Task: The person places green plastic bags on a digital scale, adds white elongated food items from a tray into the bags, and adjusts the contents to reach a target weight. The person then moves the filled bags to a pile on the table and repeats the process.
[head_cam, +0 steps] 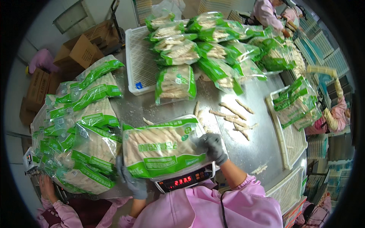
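A clear plastic bag with green printed bands [164,148], packed with pale stick-shaped food pieces, lies flat over a digital scale [185,181]. Red digits glow on the scale's front panel. My right hand [212,146], in a grey glove, grips the bag's right end. At the lower left corner, my left hand [132,182], also gloved in grey, holds the bag's other end; its fingers are partly hidden. Several loose sticks [232,114] rest on the steel table [242,151] to the right of the bag.
Filled bags [94,136] are heaped at my left. More filled bags [178,82] lie at the back beside and over a white crate [141,65]. A white tray [288,142] with bags stands at right. Co-workers' hands [47,186] appear at lower left; other people [268,14] stand farther off.
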### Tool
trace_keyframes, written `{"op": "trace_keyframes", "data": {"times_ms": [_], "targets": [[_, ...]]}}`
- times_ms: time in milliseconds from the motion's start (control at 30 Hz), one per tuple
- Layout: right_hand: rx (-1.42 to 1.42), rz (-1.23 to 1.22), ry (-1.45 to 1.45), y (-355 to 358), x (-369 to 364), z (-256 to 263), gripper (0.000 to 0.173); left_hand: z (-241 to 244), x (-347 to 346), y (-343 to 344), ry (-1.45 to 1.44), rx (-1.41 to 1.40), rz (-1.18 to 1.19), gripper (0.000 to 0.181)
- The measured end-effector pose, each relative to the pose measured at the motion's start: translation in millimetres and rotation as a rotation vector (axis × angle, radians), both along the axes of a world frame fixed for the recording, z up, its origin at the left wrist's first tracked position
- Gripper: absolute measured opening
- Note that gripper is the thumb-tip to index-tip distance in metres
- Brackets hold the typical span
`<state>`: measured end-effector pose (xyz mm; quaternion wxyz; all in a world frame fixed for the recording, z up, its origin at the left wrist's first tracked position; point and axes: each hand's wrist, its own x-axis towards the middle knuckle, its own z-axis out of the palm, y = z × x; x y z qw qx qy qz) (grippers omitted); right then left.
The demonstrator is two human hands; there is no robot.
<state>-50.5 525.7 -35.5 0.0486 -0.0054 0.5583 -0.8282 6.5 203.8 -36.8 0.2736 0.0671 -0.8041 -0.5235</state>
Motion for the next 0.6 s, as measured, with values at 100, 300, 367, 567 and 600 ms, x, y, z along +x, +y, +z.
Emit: {"op": "trace_keyframes", "data": {"times_ms": [100, 300, 367, 567, 600], "targets": [[0.426, -0.377, -0.013, 72.8, -5.9, -15.3, 0.041, 32.1, 6.8, -36.1, 0.008, -0.348, 0.068, 0.052], [2.147, -0.202, -0.008, 186.0, 1.9, -92.8, 0.056, 47.1, 11.3, -75.5, -0.001, -0.833, 0.242, 0.053], [1.968, -0.195, 0.145, 183.3, -4.2, -79.4, 0.047, 44.0, 1.1, -70.7, 0.177, -0.254, 0.148, 0.050], [1.632, -0.272, 0.301, 163.1, -2.3, -63.5, 0.040, 73.6, -8.4, -41.0, 0.142, -0.609, 0.106, 0.050], [1.605, -0.295, 0.337, 158.2, -0.2, -55.6, 0.040, 76.7, -9.4, -36.9, 0.159, -0.576, 0.094, 0.051]]}}
